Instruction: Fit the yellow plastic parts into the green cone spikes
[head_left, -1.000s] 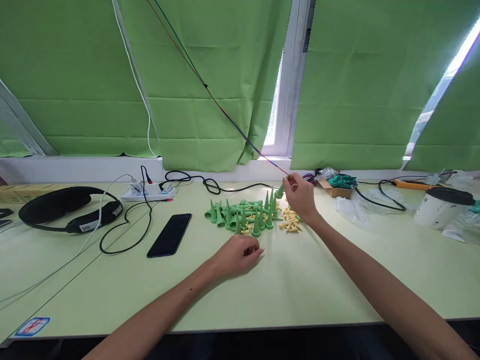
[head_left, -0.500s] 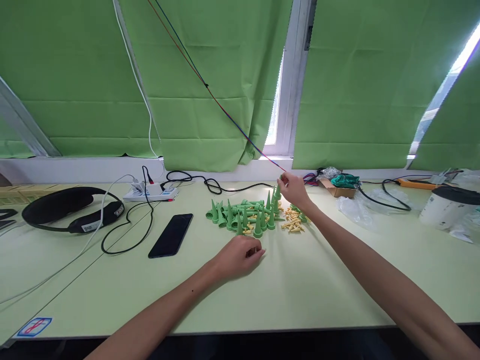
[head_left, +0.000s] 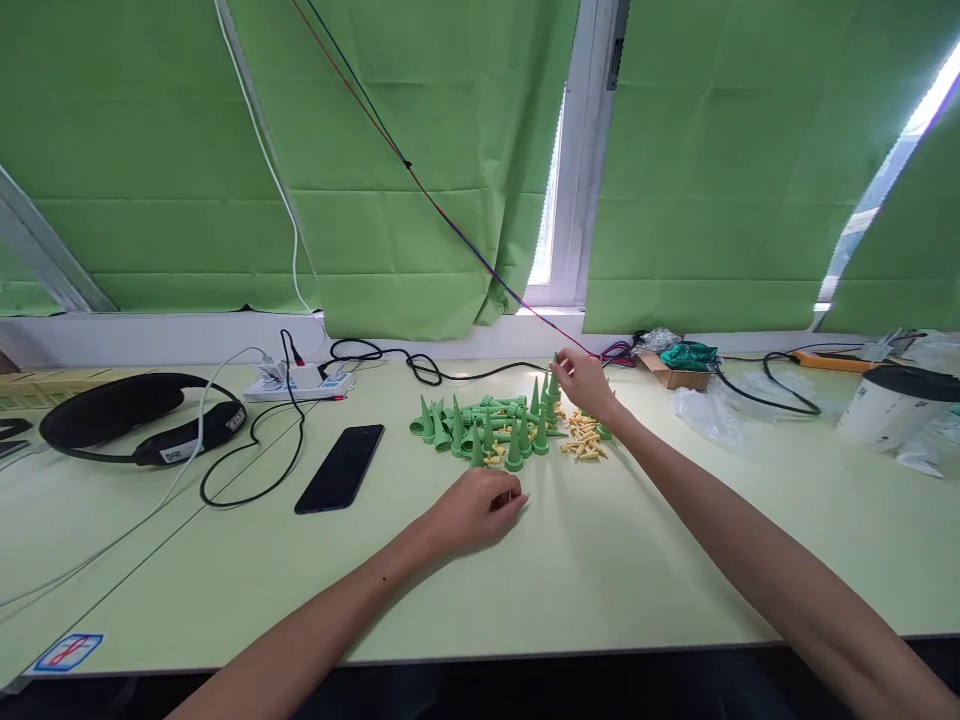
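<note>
Green cone-shaped pieces form a heap on the pale table, several upright and others lying down. Small yellow pegs lie at the heap's right side, with a few among the cones. My right hand is at the back right of the heap, its fingertips pinched on the top of a green cone. In front of the heap my left hand rests on the table with its fingers curled; whether anything is inside them is hidden.
To the left are a black phone, a power strip, cables and a black neckband device. At the right are a small cardboard box, clear plastic bags and a white roll.
My right hand has shifted slightly down and left at the cone's tip. The left hand stays in place, and the whole view has moved a little.
</note>
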